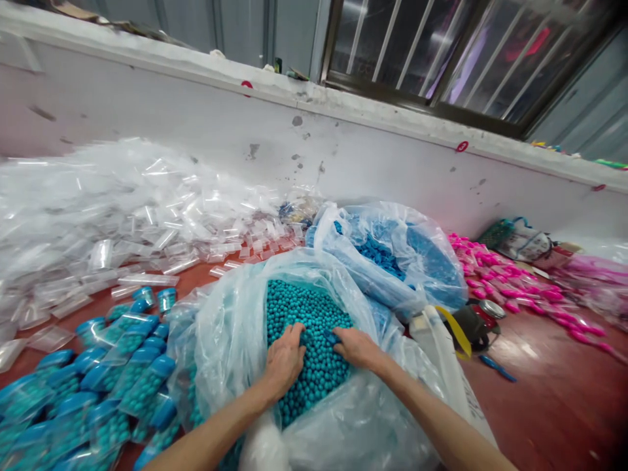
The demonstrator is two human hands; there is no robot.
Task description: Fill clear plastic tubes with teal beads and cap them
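The clear plastic bag [230, 320] gaped before me, full of teal beads [307, 386], my forearms angling inward over it. My left hand [286, 358] curled palm-down on the beads, whether gripping any I couldn't tell; my right hand [357, 348] pinched a small blue piece [332, 337] just above them. The white sack's [436, 347] dark lettering was too blurred to read.

Your left hand [286, 360] was at teal beads [304, 306] in plastic bag [228, 320]; your right hand [359, 348] pinched small blue piece [332, 337]. Bead-filled containers [144, 384] lay left of bag, clear tubes [148, 280] heaped beyond, pink pieces [513, 288] right on red floor [554, 386].
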